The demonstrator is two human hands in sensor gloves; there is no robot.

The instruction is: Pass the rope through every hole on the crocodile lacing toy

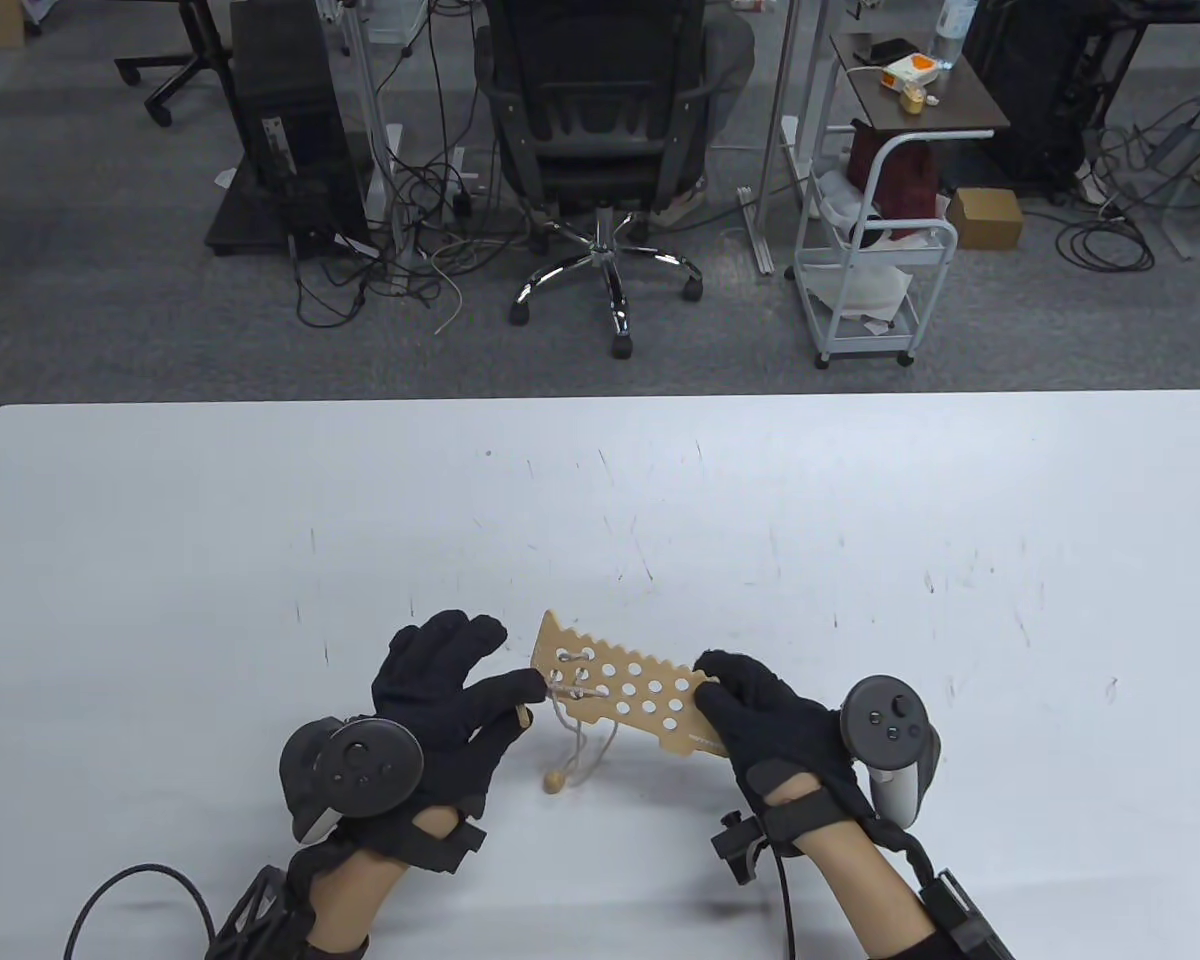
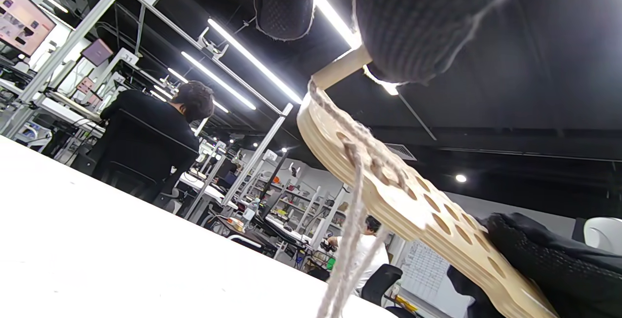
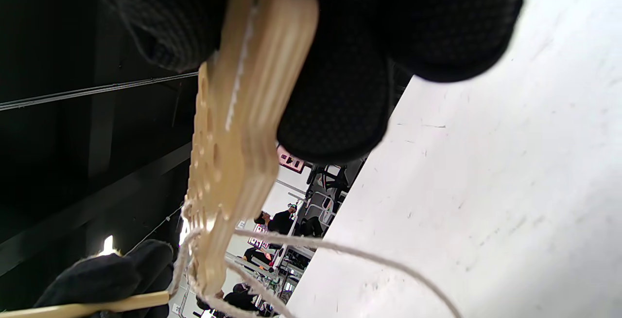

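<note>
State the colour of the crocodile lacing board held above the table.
Pale, light-tan wood; the crocodile lacing board shows best in the table view.

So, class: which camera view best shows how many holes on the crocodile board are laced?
The table view: the crocodile board faces up, rope crossing its left-end holes only. Both wrist views show it edge-on, with most holes foreshortened.

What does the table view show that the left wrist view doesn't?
Only the table view: the round wooden bead ending the rope, lying on the white table, and both hands, left and right.
Only the left wrist view: the wooden needle stick entering the board's end.
Both: the tan wooden crocodile lacing board, held off the table, with beige rope hanging.
</note>
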